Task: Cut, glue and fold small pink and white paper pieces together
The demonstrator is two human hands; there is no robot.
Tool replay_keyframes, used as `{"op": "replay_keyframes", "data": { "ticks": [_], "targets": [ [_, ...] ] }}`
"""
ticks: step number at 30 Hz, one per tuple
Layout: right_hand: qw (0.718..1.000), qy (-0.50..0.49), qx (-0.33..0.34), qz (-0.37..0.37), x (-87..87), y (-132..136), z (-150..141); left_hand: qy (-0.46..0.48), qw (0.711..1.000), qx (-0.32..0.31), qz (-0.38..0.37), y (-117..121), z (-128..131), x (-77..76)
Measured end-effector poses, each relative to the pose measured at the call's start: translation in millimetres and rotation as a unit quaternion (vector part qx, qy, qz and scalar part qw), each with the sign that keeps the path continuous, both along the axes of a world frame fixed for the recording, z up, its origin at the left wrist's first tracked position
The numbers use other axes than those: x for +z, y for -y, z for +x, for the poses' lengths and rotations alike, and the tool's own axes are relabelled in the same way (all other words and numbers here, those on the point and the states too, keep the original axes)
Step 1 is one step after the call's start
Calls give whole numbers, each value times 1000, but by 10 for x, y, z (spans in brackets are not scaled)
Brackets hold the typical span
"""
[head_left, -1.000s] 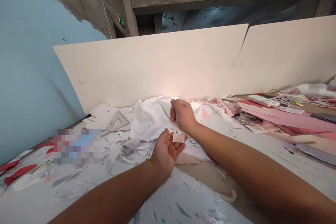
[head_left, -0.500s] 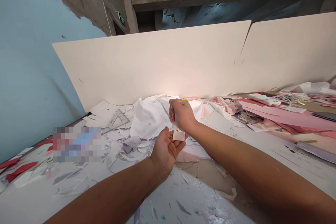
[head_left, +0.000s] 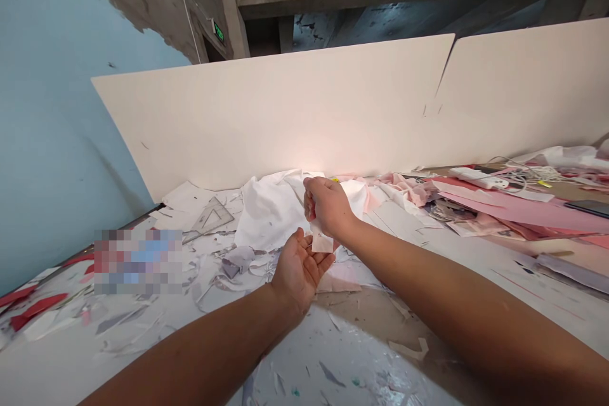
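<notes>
My right hand (head_left: 328, 206) pinches a small pale pink paper piece (head_left: 322, 241), which hangs down from its fingers. Just below it, my left hand (head_left: 299, 269) lies palm up with its fingers apart and holds nothing. The paper piece hangs above the left fingertips, and I cannot tell whether they touch. Behind both hands lies a crumpled white cloth (head_left: 271, 212). A crumpled grey paper scrap (head_left: 238, 259) sits left of my left hand.
A clear plastic set square (head_left: 212, 217) lies back left. Pink sheets (head_left: 514, 210), a white power strip (head_left: 476, 177), tangled cables and a dark flat device (head_left: 587, 207) lie at right. Paper scraps litter the worktop (head_left: 371, 330). A tall white board (head_left: 266, 120) stands behind.
My right hand has shifted slightly left and up with the paper piece, and my left hand has moved slightly up. The whole view has tilted a little.
</notes>
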State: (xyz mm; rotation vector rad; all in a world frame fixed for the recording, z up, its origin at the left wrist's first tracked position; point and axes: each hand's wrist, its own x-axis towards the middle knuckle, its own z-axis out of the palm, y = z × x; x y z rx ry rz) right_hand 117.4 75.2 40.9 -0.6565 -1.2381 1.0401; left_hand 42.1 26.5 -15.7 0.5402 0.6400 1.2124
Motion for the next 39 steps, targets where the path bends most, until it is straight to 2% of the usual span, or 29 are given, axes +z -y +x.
{"op": "replay_keyframes", "data": {
  "ticks": [8, 27, 39],
  "targets": [
    [999, -8, -28, 17, -16, -97, 63, -12, 1000, -19, 6, 4, -17, -32],
    [1000, -6, -19, 2, -8, -70, 49, -21, 999, -26, 3, 20, 6, 4],
    [1000, 0, -16, 7, -32, -104, 63, -21, 999, -36, 12, 22, -17, -25]
  ]
}}
